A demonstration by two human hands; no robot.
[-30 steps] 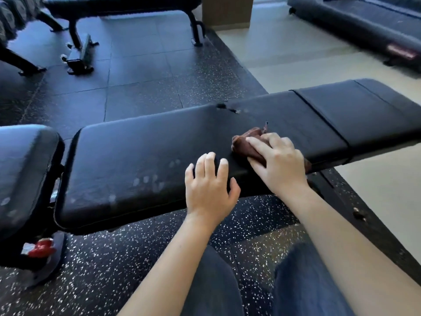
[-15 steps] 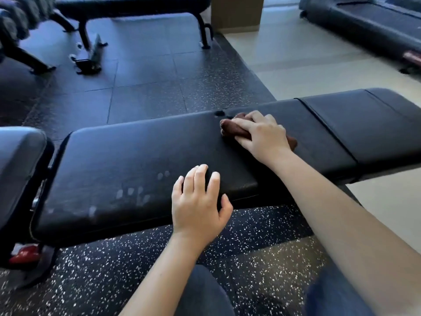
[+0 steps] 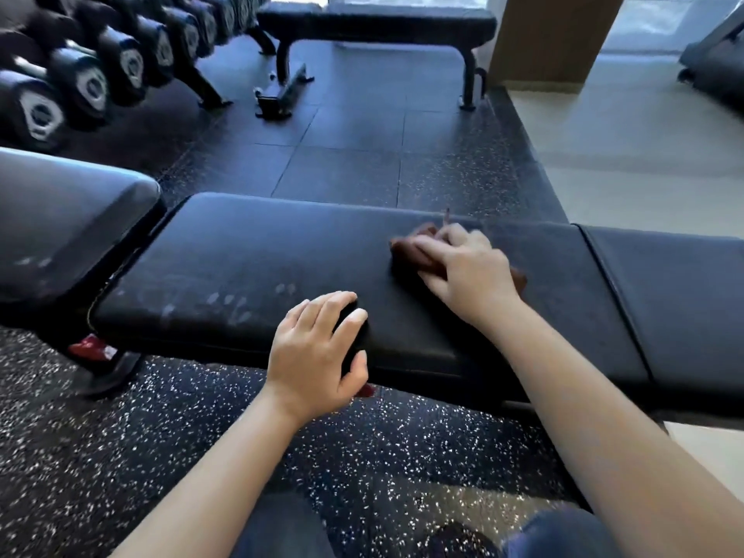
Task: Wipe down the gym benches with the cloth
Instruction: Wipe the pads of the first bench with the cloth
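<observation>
A long black gym bench (image 3: 249, 267) runs across the middle of the view, with pale smudges on its near left part. My right hand (image 3: 469, 271) lies over a bunched brown cloth (image 3: 404, 253) on the pad's far half, fingers bent over it and pointing left; the thumb is hidden. A bit of cloth shows by the wrist. My left hand (image 3: 318, 348) rests on the pad's near edge, fingers on top and thumb down the side, holding nothing.
Another padded section (image 3: 68, 219) adjoins the bench on the left and a third (image 3: 676, 300) on the right. A dumbbell rack (image 3: 92, 74) stands at the back left, a flat bench (image 3: 374, 24) behind, and a wooden pillar (image 3: 551, 38) at the back right. A red knob (image 3: 90, 348) sits under the bench.
My right hand has slid the cloth from the near edge towards the far side of the pad. My left hand has stayed on the near edge. The view has tilted up.
</observation>
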